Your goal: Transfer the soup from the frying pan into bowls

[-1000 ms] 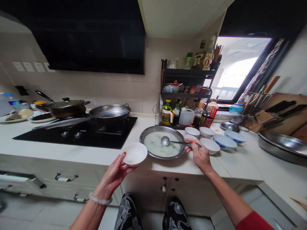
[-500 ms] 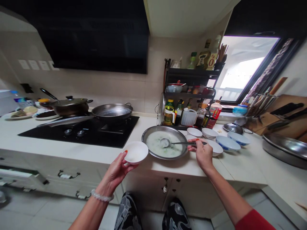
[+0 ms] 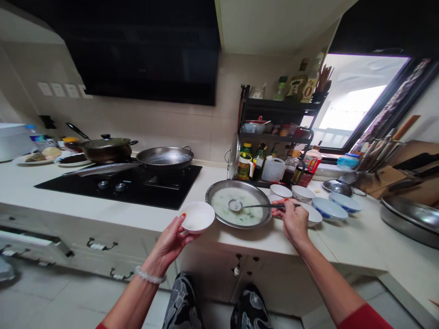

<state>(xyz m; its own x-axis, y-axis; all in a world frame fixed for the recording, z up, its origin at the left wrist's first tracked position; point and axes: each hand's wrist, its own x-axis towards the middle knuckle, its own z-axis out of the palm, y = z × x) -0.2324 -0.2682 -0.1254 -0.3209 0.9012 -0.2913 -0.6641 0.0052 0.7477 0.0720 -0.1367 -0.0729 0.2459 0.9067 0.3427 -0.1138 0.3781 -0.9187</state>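
My left hand (image 3: 173,240) grips a small white bowl (image 3: 199,216) by its side, thumb on the rim, just left of a wide metal basin (image 3: 210,196). Pale, milky soup (image 3: 222,201) with green bits fills much of that basin. A ladle (image 3: 254,206) reaches over the basin's right rim, its round head at the soup's surface. My right hand (image 3: 293,221) is closed around the ladle's dark handle. Close behind this hand stand several white bowls (image 3: 303,193), partly hidden by it, and blue-and-white bowls (image 3: 329,209) to their right.
A black cooktop (image 3: 164,194) on the left carries a lidded pot (image 3: 108,150) and a wide pan (image 3: 165,157). Behind the basin rises a black rack (image 3: 277,109) with bottles and jars. At far right are a large metal pan (image 3: 411,224) and a knife block (image 3: 391,180).
The view has shifted slightly, so most things sit a little further right. Both hands keep their holds on bowl and ladle. The ladle's head stays at the soup's surface.
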